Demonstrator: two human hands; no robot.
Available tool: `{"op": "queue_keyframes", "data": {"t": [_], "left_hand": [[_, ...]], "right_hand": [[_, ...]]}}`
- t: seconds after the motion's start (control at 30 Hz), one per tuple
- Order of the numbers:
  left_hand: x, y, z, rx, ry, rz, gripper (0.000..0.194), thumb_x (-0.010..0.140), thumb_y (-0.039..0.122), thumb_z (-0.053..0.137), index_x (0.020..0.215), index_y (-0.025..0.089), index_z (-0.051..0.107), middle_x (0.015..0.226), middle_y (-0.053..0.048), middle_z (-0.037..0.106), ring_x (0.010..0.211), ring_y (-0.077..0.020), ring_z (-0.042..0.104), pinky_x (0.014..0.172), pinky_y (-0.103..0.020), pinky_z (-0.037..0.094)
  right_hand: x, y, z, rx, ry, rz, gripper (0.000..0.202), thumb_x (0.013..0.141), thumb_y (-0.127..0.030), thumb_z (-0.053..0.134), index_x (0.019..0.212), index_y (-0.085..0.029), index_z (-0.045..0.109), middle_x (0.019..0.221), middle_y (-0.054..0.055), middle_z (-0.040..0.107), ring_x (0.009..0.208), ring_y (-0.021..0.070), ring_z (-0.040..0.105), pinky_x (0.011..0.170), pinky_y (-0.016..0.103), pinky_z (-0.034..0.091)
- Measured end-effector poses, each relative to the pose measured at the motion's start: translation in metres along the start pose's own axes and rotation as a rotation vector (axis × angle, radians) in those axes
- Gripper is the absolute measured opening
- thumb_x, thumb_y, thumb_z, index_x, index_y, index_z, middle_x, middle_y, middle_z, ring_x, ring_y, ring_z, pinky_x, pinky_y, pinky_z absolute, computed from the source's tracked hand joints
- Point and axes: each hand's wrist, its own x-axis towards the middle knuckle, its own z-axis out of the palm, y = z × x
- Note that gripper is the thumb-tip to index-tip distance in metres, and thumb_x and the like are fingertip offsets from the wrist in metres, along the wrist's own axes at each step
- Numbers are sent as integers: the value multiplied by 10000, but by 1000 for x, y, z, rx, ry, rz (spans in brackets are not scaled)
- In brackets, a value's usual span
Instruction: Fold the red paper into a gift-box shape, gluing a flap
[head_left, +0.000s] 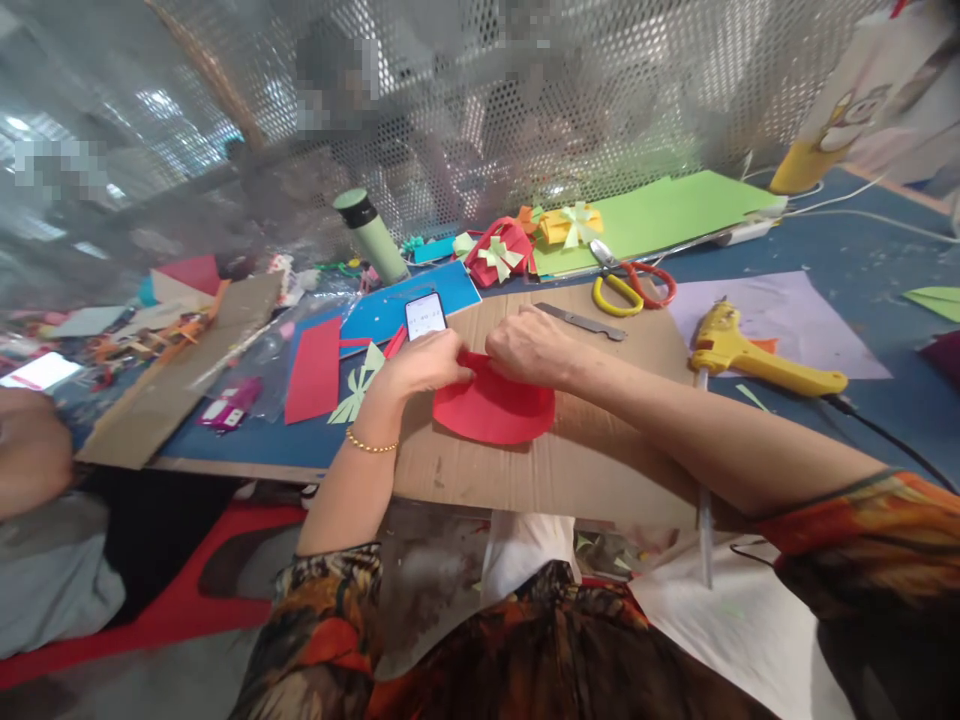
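A piece of red paper [496, 408] with a curved near edge lies on the brown cardboard sheet [465, 475]. My left hand [436, 362] grips its far left edge, thumb and fingers closed. At the paper's far side, my right hand [525, 345] is curled with its knuckles up and its fingers pressed onto the paper. My fingertips are partly hidden, and so is the far part of the paper. Just beyond my right hand lies a flat grey metal blade [585, 322]. A phone [426, 315] with a lit screen sits behind my left hand.
Right of the cardboard lies a yellow glue gun [750, 350] on lilac paper [817, 310]. Scissors [634, 285] rest behind, near red and yellow paper pieces with green bows [501, 255]. A green tumbler [373, 235] stands at the back. Another person's arm [34, 450] is at far left.
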Motion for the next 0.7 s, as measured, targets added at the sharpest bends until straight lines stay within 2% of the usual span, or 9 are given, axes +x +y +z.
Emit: {"op": "queue_keyframes", "data": {"t": [0.17, 0.37, 0.5, 0.7], "left_hand": [[2, 10, 12, 60, 94, -75, 176, 855, 213, 607, 966, 157, 731, 1058, -189, 785, 958, -323, 726, 702, -371, 467], [-12, 37, 14, 118, 186, -156, 316, 927, 126, 509, 1184, 138, 692, 1227, -209, 765, 1154, -318, 710, 854, -374, 507], [-16, 48, 11, 144, 206, -203, 319, 953, 139, 491, 1191, 130, 703, 1232, -227, 768, 1146, -336, 722, 861, -392, 507], [-11, 53, 6, 155, 214, -242, 283, 946, 156, 518, 1082, 134, 766, 1156, -229, 793, 1111, -342, 741, 829, -382, 492]], "right_hand": [[0, -1, -3, 71, 27, 11, 331, 1006, -187, 498, 1077, -89, 806, 1005, 254, 805, 968, 304, 765, 871, 387, 459], [0, 4, -1, 137, 71, 10, 319, 974, -188, 541, 1149, -103, 794, 1092, 257, 801, 1052, 321, 768, 859, 376, 506], [1, 8, 1, 175, 81, 15, 317, 942, -189, 583, 1168, -126, 796, 1074, 232, 811, 1060, 312, 775, 863, 364, 534], [1, 11, 1, 214, 107, 53, 363, 916, -237, 631, 1231, -155, 791, 1113, 219, 810, 1069, 308, 782, 864, 352, 563]]}}
